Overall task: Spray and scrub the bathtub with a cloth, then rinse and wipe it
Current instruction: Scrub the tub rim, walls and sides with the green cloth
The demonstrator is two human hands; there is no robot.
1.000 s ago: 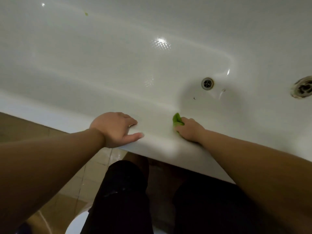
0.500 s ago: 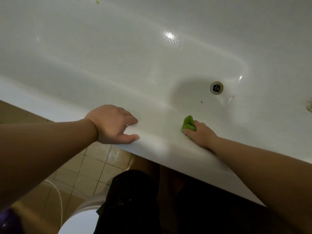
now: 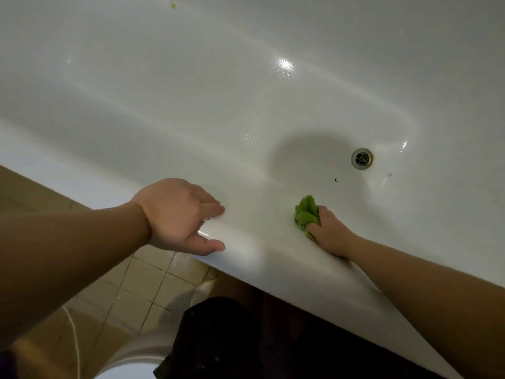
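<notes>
The white bathtub (image 3: 191, 110) fills most of the view, its near rim running from left to lower right. My right hand (image 3: 329, 232) grips a bunched green cloth (image 3: 306, 214) and presses it against the tub's near inner wall, just below the rim. My left hand (image 3: 177, 214) rests on the rim to the left, fingers laid over the edge and thumb on the outer side. The metal drain (image 3: 362, 158) sits in the shallow dip beyond the cloth. A small green speck (image 3: 173, 5) lies on the far side of the tub.
Beige floor tiles (image 3: 142, 291) show below the rim on the left. A white rounded object (image 3: 131, 359) sits at the bottom edge beside my dark-clothed legs (image 3: 224, 340). A thin white cord (image 3: 73, 332) lies on the floor.
The view has shifted left, so the drain sits further right and the overflow fitting has left the frame. My right hand with the cloth has slid right along the near wall. My left hand stays on the rim.
</notes>
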